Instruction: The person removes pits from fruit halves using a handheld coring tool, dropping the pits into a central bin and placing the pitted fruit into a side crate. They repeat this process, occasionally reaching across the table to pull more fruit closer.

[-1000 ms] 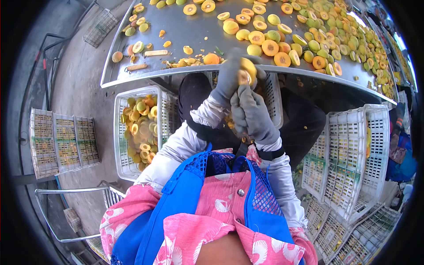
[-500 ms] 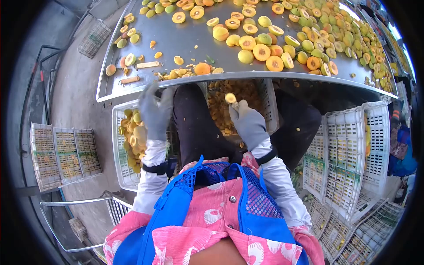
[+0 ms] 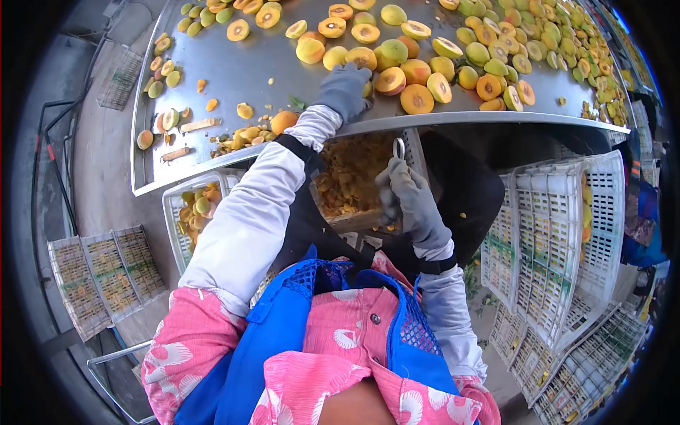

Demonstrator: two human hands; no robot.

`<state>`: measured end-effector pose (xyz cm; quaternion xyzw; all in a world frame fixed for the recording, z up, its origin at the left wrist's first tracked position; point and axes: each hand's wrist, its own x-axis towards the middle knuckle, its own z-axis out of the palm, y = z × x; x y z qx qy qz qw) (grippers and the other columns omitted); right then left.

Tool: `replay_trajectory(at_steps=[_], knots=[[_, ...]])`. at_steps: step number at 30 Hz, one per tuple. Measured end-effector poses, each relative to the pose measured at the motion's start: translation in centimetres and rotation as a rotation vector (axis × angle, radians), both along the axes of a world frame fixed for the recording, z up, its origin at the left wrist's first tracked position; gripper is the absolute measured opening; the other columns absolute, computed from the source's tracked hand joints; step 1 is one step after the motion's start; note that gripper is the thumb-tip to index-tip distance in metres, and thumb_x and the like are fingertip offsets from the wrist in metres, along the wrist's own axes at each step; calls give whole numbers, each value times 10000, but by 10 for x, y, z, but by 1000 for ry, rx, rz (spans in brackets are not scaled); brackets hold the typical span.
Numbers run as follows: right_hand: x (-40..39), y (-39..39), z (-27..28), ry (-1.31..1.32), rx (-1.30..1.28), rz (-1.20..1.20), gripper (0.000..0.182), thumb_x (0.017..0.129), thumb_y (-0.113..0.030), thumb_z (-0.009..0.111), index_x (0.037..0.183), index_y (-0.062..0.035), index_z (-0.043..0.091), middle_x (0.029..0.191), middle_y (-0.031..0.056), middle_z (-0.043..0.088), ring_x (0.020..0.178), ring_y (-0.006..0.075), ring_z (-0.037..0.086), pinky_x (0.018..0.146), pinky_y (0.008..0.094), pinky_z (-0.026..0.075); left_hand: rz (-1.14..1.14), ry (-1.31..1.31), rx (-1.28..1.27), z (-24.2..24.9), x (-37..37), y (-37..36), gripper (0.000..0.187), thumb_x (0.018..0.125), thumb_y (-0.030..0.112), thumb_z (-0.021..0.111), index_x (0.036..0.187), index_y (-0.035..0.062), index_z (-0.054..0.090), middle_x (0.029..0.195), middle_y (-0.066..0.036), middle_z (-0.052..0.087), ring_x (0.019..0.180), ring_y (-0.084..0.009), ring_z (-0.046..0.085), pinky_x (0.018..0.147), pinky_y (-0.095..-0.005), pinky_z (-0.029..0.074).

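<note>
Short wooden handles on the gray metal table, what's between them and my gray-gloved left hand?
Yellow fruit scraps, a rounded orange fruit and a green leaf, in the head view.

Two wooden handles [image 3: 200, 125] lie at ten o'clock; one metal loop [image 3: 399, 148] shows at one o'clock; fruit halves [image 3: 416, 100] toward twelve are too many to count.

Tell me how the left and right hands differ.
The left hand is over the table, fingers at the fruit; the right hand is short of its edge. The right hand grips a looped tool; whether the left hand grips anything is unclear. Both wear grey gloves.
</note>
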<state>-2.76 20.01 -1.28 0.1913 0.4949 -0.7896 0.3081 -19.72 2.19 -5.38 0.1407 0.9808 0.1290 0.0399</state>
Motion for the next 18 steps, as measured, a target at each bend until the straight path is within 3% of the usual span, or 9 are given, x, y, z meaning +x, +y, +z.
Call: replay_trajectory(at_steps=[1, 3, 5, 9, 11, 13, 15, 17, 18], knots=[[0, 1, -1, -1, 2, 2, 386, 993, -437, 502, 911, -65, 565, 591, -7, 490, 440, 81, 454, 404, 232, 381, 9, 16, 26, -3, 0, -5, 582, 707, 290, 771, 1225, 119, 571, 1204, -173, 560, 1142, -378, 524, 965, -446, 447], [-3, 0, -4, 38, -60, 35, 379, 998, -430, 494, 921, -64, 559, 595, -2, 494, 422, 84, 437, 404, 234, 383, 36, 82, 49, -5, 10, -16, 470, 805, 311, 723, 1207, 125, 566, 1162, -134, 591, 1054, -309, 592, 869, -397, 507], [-2, -9, 1, 103, -34, 47, 352, 1001, -405, 498, 925, -66, 556, 596, -6, 490, 419, 78, 428, 402, 232, 382, 325, -612, 1624, -6, 30, -29, 328, 973, 342, 520, 1195, 104, 557, 1084, -87, 626, 940, -210, 635, 740, -306, 539], [5, -36, 21, 317, 141, 41, 254, 1002, -313, 522, 927, -71, 549, 593, -17, 481, 428, 59, 413, 402, 228, 390, 90, -626, 1696, 53, 102, -31, 312, 1007, 210, 491, 1251, 16, 482, 1148, -119, 610, 948, -190, 637, 741, -282, 551], [11, -45, 35, 361, 227, 38, 201, 993, -246, 541, 918, -60, 550, 603, -28, 495, 454, 42, 419, 415, 214, 380, -149, -67, 1197, 56, 119, -22, 299, 1023, 213, 457, 1243, 12, 478, 1149, -137, 617, 954, -183, 628, 775, -265, 542], [19, -50, 36, 539, 386, 26, 202, 985, -217, 554, 915, -27, 545, 619, 29, 545, 481, 83, 466, 446, 268, 407, -124, -78, 1339, 54, 126, -15, 296, 1003, 201, 507, 1200, -16, 464, 1120, -133, 630, 950, -173, 626, 772, -261, 539], [25, -56, 28, 699, 455, -18, 204, 980, -203, 558, 911, -12, 538, 636, 72, 562, 498, 110, 484, 469, 304, 425, 92, -493, 1794, 60, 136, -14, 379, 1010, 309, 489, 1166, -36, 481, 1103, -135, 636, 906, -169, 627, 786, -281, 537], [32, -58, 26, 854, 519, -64, 207, 976, -189, 563, 906, 3, 530, 654, 114, 579, 515, 138, 502, 493, 341, 442, 61, -296, 1637, 73, 150, -7, 463, 1017, 393, 420, 1171, -35, 510, 1065, -130, 644, 878, -165, 626, 791, -284, 532], [36, -59, 31, 865, 569, -62, 207, 973, -187, 564, 908, 6, 524, 671, 156, 587, 530, 211, 550, 515, 370, 454, 38, -114, 1470, 80, 155, -4, 564, 1024, 476, 351, 1176, -33, 539, 1026, -125, 652, 849, -160, 624, 796, -287, 526]])
